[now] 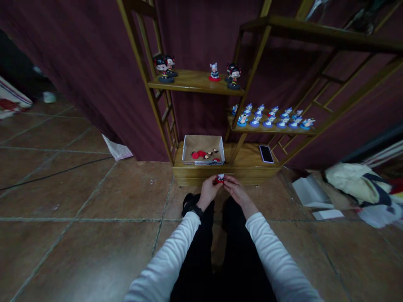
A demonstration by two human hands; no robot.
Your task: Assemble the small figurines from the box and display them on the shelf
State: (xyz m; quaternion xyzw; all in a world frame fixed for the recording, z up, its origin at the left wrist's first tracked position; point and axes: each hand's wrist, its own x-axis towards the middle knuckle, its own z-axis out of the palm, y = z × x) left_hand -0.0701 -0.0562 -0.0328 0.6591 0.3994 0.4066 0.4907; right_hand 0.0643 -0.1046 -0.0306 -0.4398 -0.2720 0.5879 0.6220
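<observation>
Between my two hands, in front of the cabinet's low base, is a small figurine (221,178) with a white top and a red base. My left hand (209,192) wears a dark wristband and grips the figurine's left side with its fingertips. From the other side my right hand (236,190) pinches it too. Just beyond my hands, an open cardboard box (203,144) stands on the base and holds red discs (199,154) and several small dark-haired figure parts (208,155). A similar white-and-red figurine (214,72) sits on the upper left shelf.
Dark-haired figurines (166,69) stand at both ends of the upper shelf (195,84). Several blue-and-white figurines (270,121) line the right shelf. A phone (266,154) lies on the base. White box pieces (311,192) and a cloth bag (352,182) are on the floor at right.
</observation>
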